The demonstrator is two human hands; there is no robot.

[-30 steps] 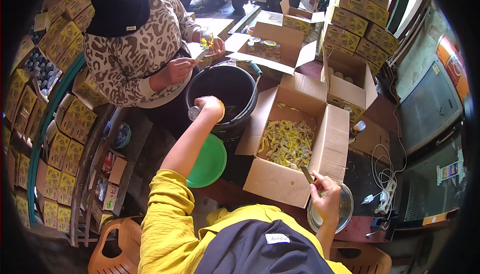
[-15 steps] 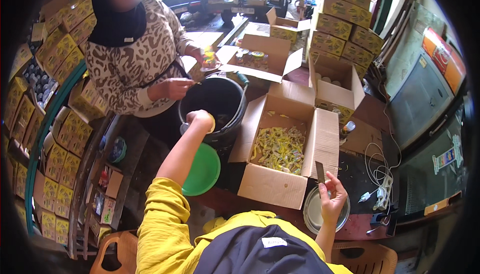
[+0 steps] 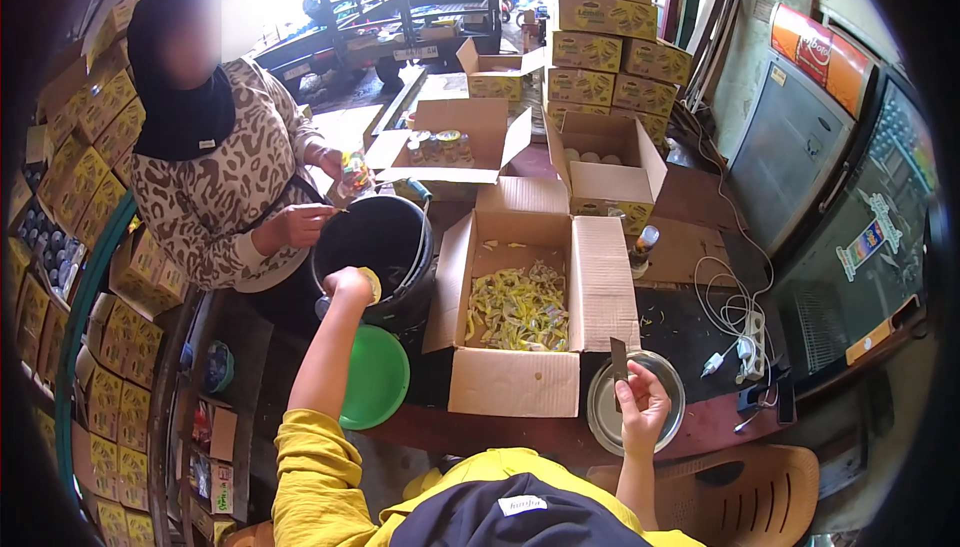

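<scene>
My left hand (image 3: pixel 348 287) is stretched out to the near rim of a black bucket (image 3: pixel 385 237) and grips a small jar with a yellow lid (image 3: pixel 370 285). My right hand (image 3: pixel 640 405) holds a thin dark blade (image 3: pixel 618 357) upright over a round metal bowl (image 3: pixel 602 409). Between my hands stands an open cardboard box (image 3: pixel 512 379) with several yellow-green pieces (image 3: pixel 518 307) inside. Across the bucket a person in a spotted top holds a small jar (image 3: pixel 352 171) in one hand, the other hand (image 3: pixel 300 223) close by it.
A green plastic lid or bowl (image 3: pixel 375 379) lies below the bucket. More open cartons (image 3: pixel 605 185) stand behind, and stacked yellow boxes (image 3: pixel 600 17) at the back and left. A white power strip (image 3: pixel 748 349) with cables lies on the dark table, and glass-door coolers (image 3: pixel 850 237) stand to the right.
The view has shifted, so everything sits lower and further left. My left hand stays at the bucket's rim with the jar, and my right hand still holds the blade over the bowl.
</scene>
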